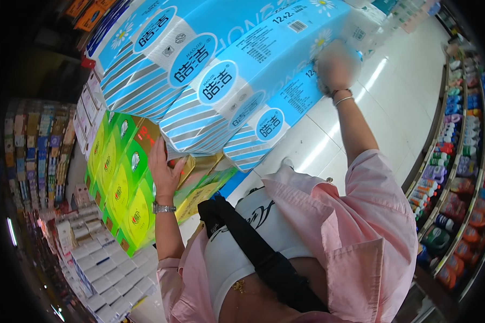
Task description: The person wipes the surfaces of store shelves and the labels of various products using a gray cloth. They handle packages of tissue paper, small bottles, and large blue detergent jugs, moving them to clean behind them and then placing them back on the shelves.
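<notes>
Oblong blue-and-white plastic-wrapped pack point(269, 60), glossy green-yellow cartons point(113, 175) by its near end.
Left hand point(166, 168) at pack's near end, thumb apart from fingers; right hand point(337, 69) apparently at pack's right side (blurred, fingers can't tell).

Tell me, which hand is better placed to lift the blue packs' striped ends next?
Probably the left hand: it lies open against the green packs, just beside a striped end of the blue packs. The right hand is farther off, along the packs' right side, and a blur hides its grip.
</notes>
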A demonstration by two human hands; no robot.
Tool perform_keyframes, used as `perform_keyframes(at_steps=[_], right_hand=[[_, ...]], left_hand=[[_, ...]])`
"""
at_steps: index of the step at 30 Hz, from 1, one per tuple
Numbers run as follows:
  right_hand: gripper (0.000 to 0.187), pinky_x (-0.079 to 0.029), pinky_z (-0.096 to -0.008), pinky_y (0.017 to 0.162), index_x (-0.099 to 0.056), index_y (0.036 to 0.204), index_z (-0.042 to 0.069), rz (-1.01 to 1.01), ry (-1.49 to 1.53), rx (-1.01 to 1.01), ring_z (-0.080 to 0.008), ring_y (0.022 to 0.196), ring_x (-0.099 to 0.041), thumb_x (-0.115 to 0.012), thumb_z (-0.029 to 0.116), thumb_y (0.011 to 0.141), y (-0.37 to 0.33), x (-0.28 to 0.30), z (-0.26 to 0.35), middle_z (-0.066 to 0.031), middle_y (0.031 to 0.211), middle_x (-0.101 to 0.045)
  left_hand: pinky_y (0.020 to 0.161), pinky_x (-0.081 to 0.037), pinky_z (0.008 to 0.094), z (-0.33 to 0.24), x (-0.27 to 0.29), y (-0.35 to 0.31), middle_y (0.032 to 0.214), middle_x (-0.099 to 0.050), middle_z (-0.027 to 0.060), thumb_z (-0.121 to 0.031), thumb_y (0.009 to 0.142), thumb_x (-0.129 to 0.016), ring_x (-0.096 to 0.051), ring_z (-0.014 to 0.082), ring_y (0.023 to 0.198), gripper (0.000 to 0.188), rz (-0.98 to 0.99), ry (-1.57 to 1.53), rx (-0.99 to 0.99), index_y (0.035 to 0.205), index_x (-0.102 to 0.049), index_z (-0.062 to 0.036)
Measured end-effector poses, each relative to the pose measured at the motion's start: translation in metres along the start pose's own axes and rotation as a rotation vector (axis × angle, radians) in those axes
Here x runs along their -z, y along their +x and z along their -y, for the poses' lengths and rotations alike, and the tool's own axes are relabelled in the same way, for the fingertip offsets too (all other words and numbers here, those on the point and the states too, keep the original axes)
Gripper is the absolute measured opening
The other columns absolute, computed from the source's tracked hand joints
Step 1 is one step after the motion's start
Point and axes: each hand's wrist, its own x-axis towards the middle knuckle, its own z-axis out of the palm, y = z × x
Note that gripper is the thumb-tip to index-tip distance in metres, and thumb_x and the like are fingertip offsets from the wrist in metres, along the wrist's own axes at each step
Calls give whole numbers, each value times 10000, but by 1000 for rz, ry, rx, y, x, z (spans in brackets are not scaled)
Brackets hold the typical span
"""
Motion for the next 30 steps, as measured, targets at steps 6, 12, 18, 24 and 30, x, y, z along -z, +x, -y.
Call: perform_keyframes(at_steps=[6, 12, 18, 24, 30], right_hand=[[366, -475, -399, 785, -621, 1071, 116, -81, -228, 146, -270, 914, -594, -604, 350, 789, 43, -41, -106, -102, 1030, -623], [369, -466, -405, 826, -611, 1093, 85, 117, 154, -111, -295, 955, -590, -546, 363, 859, 52, -11, -65, -123, 1034, -626], [405, -456, -292, 839, -588, 1128, -19, -252, 955, -418, -191, 984, -579, -646, 227, 812, 131, 71, -49, -119, 1088, -627], [397, -462, -322, 836, -608, 1093, 46, 158, 458, 30, -250, 1011, -591, -649, 312, 801, 196, 40, -49, -138, 1083, -623], [287, -504, -420, 722, -646, 1018, 151, 159, 202, 484, -320, 858, -612, -632, 290, 768, 102, 123, 170, -135, 960, -628]], left_hand=[[1043, -243, 483, -35, -21, 25, 1324, -447, 160, -515, 649, -739, -359, 375, 1239, 856, 32, 123, -63, 1297, -441, -41], [1047, -219, 496, -44, -17, 23, 1297, -471, 134, -559, 636, -726, -358, 345, 1241, 834, 12, 186, -25, 1254, -485, -55], [1046, -218, 511, -45, -19, 26, 1292, -485, 136, -605, 639, -701, -375, 338, 1239, 859, -53, 130, -18, 1268, -477, -65], [1070, -179, 539, -50, -20, 34, 1338, -460, 116, -661, 645, -657, -346, 321, 1280, 914, -14, 123, -10, 1329, -430, -99], [1077, -171, 532, -49, -23, 26, 1333, -471, 103, -661, 634, -665, -345, 326, 1280, 917, -44, 78, 46, 1333, -430, -115]])
